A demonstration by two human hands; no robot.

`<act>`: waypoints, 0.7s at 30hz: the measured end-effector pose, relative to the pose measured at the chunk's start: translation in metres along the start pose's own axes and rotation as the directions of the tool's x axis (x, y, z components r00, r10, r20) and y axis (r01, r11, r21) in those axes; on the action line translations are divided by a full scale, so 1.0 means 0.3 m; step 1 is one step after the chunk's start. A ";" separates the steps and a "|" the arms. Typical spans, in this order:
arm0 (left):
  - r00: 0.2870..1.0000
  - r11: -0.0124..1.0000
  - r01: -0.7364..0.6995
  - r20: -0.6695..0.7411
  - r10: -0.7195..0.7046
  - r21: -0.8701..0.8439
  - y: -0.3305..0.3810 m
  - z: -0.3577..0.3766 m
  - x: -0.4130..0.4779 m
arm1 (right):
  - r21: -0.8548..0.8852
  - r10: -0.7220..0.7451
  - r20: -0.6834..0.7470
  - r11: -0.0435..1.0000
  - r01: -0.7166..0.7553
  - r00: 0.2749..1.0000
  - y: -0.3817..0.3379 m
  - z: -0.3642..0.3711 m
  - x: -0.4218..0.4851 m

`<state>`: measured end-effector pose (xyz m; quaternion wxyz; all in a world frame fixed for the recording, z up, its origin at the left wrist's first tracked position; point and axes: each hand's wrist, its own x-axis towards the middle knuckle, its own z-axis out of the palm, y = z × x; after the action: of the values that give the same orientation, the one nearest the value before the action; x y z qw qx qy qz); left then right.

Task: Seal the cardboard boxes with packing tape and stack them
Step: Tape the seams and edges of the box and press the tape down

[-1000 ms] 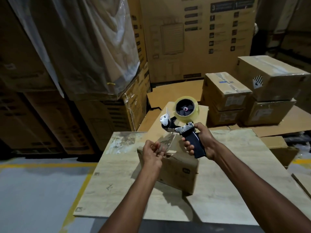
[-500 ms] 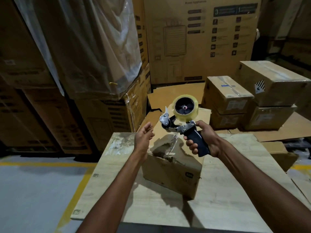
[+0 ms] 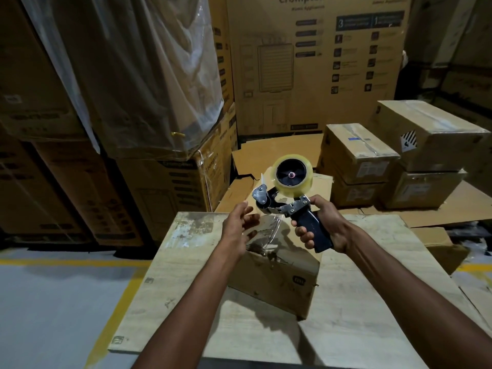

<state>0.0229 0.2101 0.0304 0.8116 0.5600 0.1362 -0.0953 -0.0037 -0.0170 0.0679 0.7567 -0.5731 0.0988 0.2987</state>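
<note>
At the middle of the tabletop (image 3: 372, 302), toward its far edge, one cardboard box (image 3: 277, 283) sits skewed to the board's edges. Its top is largely hidden behind the hands, so whether the flaps are closed cannot be confirmed.

The right hand (image 3: 323, 225) is wrapped firmly round the dark handle of the tape dispenser (image 3: 282, 203), held above the box's far side with the roll of clear tape (image 3: 292, 175) uppermost. A loose strip of tape (image 3: 266, 233) hangs from the dispenser's mouth down toward the near top edge of the box. It appears to reach that edge, but adhesion cannot be verified.

The left hand (image 3: 237, 230) is just beside the strip, fingers loosely spread and holding nothing. Whether a fingertip touches the tape cannot be told.

Assessment: the step in hand is starting a seal on this box, with the tape drawn out but no run laid along the top seam.

The next move calls for the free hand to press the tape end flat onto the box wall and steady the box, while the dispenser is pulled level across the top seam, then tilted to cut.

Stacking is not begun for this box. Sealed boxes (image 3: 359, 155) stand two high beyond the far right corner of the tabletop, a likely destination.
</note>
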 end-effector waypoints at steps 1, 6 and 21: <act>0.996 0.995 0.084 0.000 -0.084 -0.058 0.002 0.003 0.002 | -0.018 -0.005 -0.003 1.000 0.005 1.000 0.002 0.001 0.000; 0.952 0.922 0.301 0.026 -0.304 -0.244 0.013 0.020 -0.003 | -0.117 -0.039 -0.033 0.993 0.035 0.999 0.011 0.011 -0.004; 0.960 0.928 0.277 0.024 -0.280 -0.249 0.017 -0.009 -0.015 | -0.168 -0.067 -0.005 0.984 0.065 0.998 0.041 0.014 0.000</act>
<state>0.0199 0.2146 0.0356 0.8532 0.4286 0.2299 -0.1882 -0.0114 -0.0111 0.0594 0.7148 -0.6392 0.0585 0.2777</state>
